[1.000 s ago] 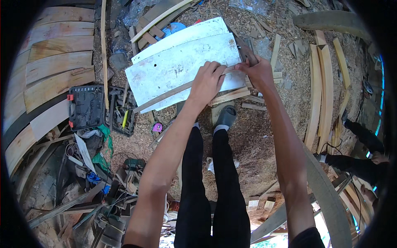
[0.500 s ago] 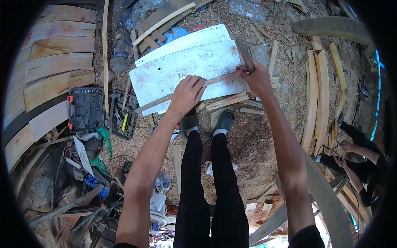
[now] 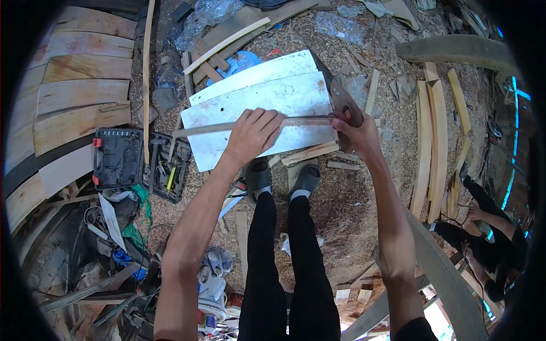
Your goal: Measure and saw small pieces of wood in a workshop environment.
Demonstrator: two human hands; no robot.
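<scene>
Across the white boards [image 3: 267, 94], beyond the dark clogs [image 3: 307, 179], I had a thin wooden strip [image 3: 307, 120] running left to right. On my left hand [image 3: 254, 134] the grip was closed over the strip's middle, probably to steady it; my right hand [image 3: 360, 135] was wrapped around the handle of what looked like a handsaw [image 3: 338, 91], thumb at the strip's right end, perhaps to control both. The strip looked slim and nearly straight, greyer leftward, browner rightward; whether it touched the boards I couldn't tell.
</scene>
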